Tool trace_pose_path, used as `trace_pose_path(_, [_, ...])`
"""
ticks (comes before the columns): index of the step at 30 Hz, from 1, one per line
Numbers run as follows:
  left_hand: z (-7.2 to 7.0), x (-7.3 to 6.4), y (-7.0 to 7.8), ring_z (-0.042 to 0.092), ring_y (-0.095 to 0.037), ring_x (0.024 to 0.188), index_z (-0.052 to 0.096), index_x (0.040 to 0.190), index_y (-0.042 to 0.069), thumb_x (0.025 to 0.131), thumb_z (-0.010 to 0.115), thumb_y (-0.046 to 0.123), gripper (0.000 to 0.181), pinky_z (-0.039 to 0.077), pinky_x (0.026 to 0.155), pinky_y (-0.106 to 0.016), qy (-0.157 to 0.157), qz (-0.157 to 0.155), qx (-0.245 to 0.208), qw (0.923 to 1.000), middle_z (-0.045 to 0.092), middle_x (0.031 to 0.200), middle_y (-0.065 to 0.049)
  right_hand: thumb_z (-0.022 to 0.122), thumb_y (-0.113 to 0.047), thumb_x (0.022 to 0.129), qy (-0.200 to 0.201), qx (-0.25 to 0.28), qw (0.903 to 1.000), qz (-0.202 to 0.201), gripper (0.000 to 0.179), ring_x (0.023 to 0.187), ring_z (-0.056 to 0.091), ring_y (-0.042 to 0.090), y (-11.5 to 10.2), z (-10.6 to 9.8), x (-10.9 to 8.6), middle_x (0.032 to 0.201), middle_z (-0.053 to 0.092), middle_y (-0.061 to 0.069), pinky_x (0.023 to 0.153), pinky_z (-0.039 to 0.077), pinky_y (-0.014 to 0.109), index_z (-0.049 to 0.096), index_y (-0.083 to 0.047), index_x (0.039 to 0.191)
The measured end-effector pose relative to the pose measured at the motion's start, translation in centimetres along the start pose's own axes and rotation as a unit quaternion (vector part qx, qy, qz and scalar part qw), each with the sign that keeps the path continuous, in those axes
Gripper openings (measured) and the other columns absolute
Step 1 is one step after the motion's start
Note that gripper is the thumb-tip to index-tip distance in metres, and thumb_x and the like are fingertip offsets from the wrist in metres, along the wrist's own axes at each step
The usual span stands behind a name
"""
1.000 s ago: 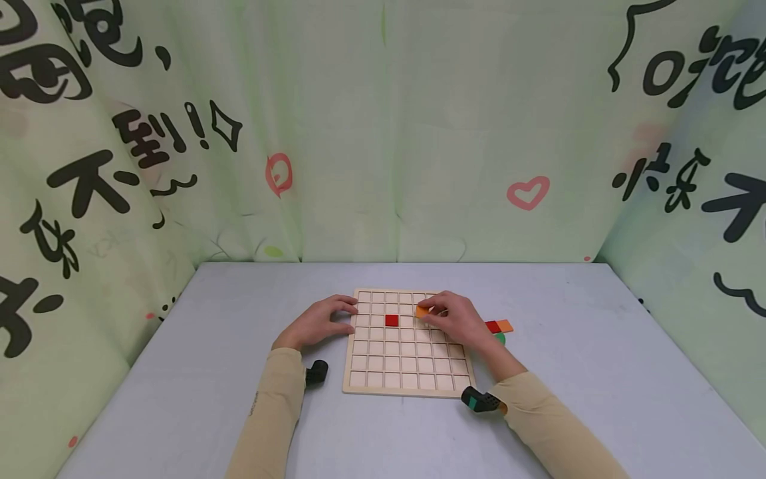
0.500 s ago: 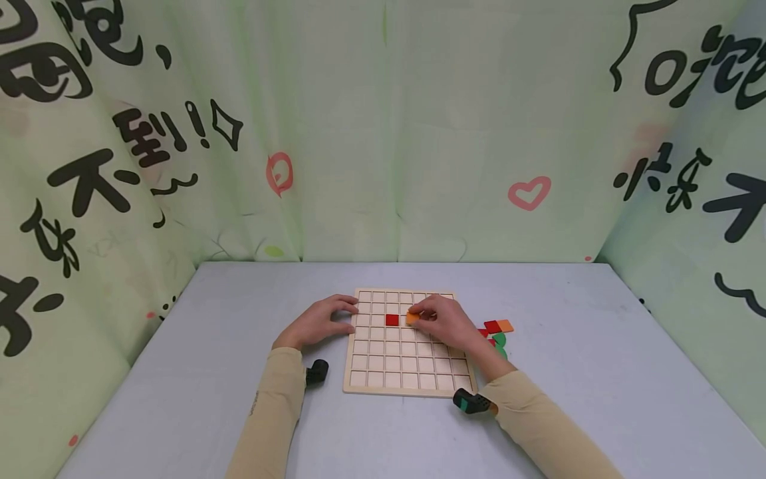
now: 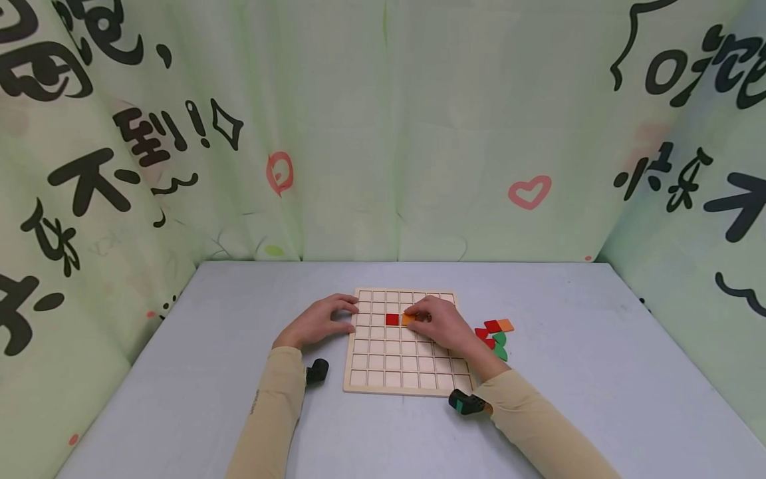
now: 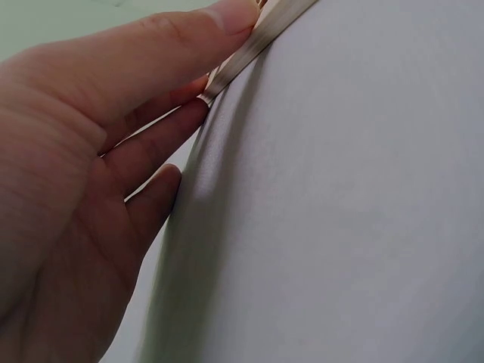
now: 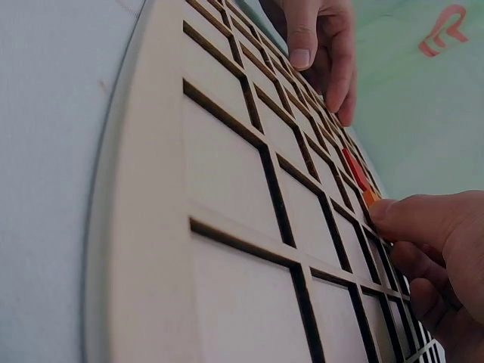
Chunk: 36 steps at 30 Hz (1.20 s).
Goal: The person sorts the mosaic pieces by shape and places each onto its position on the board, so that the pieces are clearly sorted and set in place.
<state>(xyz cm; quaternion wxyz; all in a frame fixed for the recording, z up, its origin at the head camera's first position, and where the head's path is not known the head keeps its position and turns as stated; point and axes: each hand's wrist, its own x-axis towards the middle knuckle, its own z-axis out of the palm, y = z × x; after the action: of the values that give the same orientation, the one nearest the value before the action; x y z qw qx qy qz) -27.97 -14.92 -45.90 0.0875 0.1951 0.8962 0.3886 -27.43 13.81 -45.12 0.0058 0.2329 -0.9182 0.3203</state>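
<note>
A square wooden grid board [image 3: 391,380] lies on the table. My left hand [image 3: 317,324] rests at its left edge; in the left wrist view, thumb [image 4: 231,17] and fingertips touch the rim with the fingers fairly straight. With thumb and fingers, my right hand [image 3: 441,322] pinches an orange square tile [image 3: 408,319] over a cell in the upper middle of the board. Directly left of it, a red square tile [image 3: 391,320] sits in a cell. The right wrist view has the orange tile partly hidden by the thumb [image 5: 401,215], close beside the red one.
Right of the board lie several loose pieces: a red tile [image 3: 492,326], an orange tile [image 3: 505,325], green rounded pieces [image 3: 501,352] and smaller red ones [image 3: 481,332]. Printed curtains [image 3: 455,133] stand behind and beside the white table [image 3: 383,439].
My right hand has moved left with the orange tile, bringing it to the cell beside the red tile. More loose pieces show at the right. The left hand stays put.
</note>
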Motion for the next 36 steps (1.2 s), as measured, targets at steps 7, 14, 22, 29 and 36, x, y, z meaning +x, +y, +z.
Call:
trace_pose_path(7, [-0.03,-0.12,0.29,0.038,-0.024,0.138,0.069,0.117,0.008,0.084,0.078,0.017,0.035,0.031,0.115,-0.042,0.002,-0.007,-0.004,1.0000,0.052,0.141,0.000,0.075,-0.013,0.087,0.003,-0.003,1.0000,0.002,0.023,0.085,0.057,0.013,-0.01,0.19,0.17,0.103,0.067,0.002,0.077,0.051,0.030,0.074,-0.008,0.109])
trace_pose_path(14, [-0.03,-0.22,0.43,0.038,-0.025,0.138,0.069,0.117,0.007,0.084,0.078,0.016,0.036,0.032,0.115,-0.042,0.002,-0.009,-0.006,0.9999,0.052,0.141,-0.001,0.075,-0.013,0.087,0.002,0.002,0.9999,0.017,0.023,0.085,0.057,0.013,-0.06,0.29,0.21,0.102,0.067,0.002,0.079,0.051,0.030,0.074,-0.007,0.109])
trace_pose_path(22, [-0.05,-0.26,0.45,0.038,-0.024,0.138,0.069,0.118,0.007,0.084,0.078,0.015,0.036,0.031,0.115,-0.041,0.002,-0.010,-0.007,0.9999,0.051,0.141,-0.001,0.074,-0.013,0.088,0.003,0.002,0.9999,0.013,0.024,0.086,0.057,0.014,0.07,0.26,0.07,0.104,0.068,0.001,0.080,0.051,0.032,0.073,-0.008,0.111])
trace_pose_path(29, [-0.02,-0.21,0.45,0.038,-0.023,0.138,0.069,0.118,0.008,0.084,0.078,0.016,0.036,0.031,0.115,-0.041,0.002,-0.013,-0.005,0.9999,0.051,0.142,0.000,0.073,-0.013,0.088,0.010,0.010,0.9997,0.018,0.023,0.086,0.057,0.015,0.18,0.17,-0.01,0.103,0.068,0.002,0.081,0.051,0.033,0.073,-0.008,0.110])
trace_pose_path(36, [-0.07,-0.14,0.39,0.038,-0.024,0.139,0.068,0.118,0.008,0.084,0.078,0.016,0.036,0.031,0.115,-0.041,-0.001,-0.012,-0.007,0.9999,0.051,0.142,0.000,0.073,-0.014,0.088,0.008,0.016,0.9995,0.027,0.020,0.085,0.055,0.015,0.27,0.29,0.11,0.099,0.067,0.000,0.078,0.050,0.031,0.074,-0.009,0.108])
